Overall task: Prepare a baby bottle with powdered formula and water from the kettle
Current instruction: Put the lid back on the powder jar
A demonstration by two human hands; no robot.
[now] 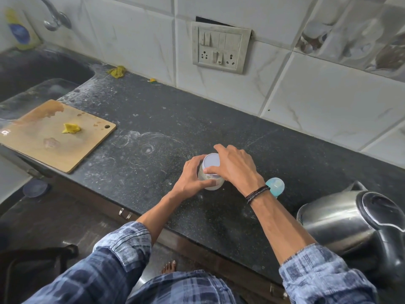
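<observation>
A clear jar of pale powdered formula stands on the dark counter, topped by a white lid. My left hand wraps around the jar's body from the left. My right hand grips the lid from the right, thumb on its near rim. Just behind my right wrist stands the baby bottle, its blue-tinted clear cap showing; its lower part is hidden by my arm. A steel kettle with a black lid and handle sits at the counter's right front.
A wooden cutting board with a yellow scrap lies at the left, beside the sink. A switch and socket plate is on the tiled wall. The counter's front edge runs diagonally past drawer handles.
</observation>
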